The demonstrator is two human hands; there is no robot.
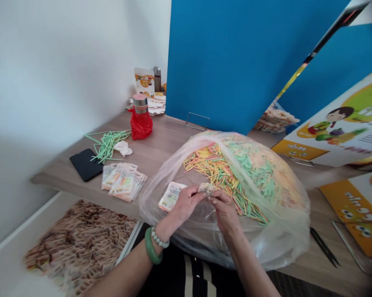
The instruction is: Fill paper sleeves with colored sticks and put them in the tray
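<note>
My left hand (185,204) and my right hand (224,209) meet at the table's near edge, both pinched on a small printed packet (206,189). A green bangle and a bead bracelet ring my left wrist. Just behind my hands lies a big clear plastic bag (285,231) full of thin coloured sticks (232,173) in yellow, green, orange and red. Another small packet (171,196) lies to the left of my left hand, on the bag's plastic.
On the wooden table (164,142) lie a pile of filled packets (123,181), loose green sticks (109,143), a black phone (85,164), a red-bagged flask (140,117), a blue divider (235,57), posters (343,123) and tweezers (324,246). A patterned mat (81,239) lies below left.
</note>
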